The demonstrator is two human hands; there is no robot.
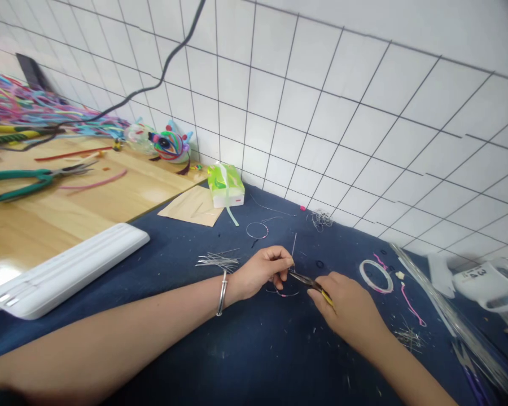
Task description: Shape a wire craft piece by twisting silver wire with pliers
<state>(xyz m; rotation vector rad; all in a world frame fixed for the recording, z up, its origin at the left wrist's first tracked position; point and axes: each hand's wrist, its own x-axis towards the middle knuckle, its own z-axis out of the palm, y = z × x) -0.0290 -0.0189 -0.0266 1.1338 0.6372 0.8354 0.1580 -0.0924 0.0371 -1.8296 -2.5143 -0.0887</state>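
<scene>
My left hand (266, 268) pinches a thin wire (294, 246) between thumb and fingertips, and its free end points up. Just under those fingers hangs or lies a wire ring (288, 295) with a pink mark; which of the two I cannot tell. My right hand (345, 301) is wrapped around pliers (307, 279) with a yellow handle. The pliers' dark jaws meet the wire close to my left fingertips. Whether the jaws are closed on it is too small to see. A second wire ring (257, 230) lies flat behind my left hand.
Cut wires (218, 260) lie left of my left wrist. A tape roll (376, 276), pink cord (412, 305) and long wire bundle (452, 316) are at right. Behind stand a tissue pack (226, 186) and tangled wire (322, 220). A white lamp (71, 268) and green pliers (38, 179) lie left.
</scene>
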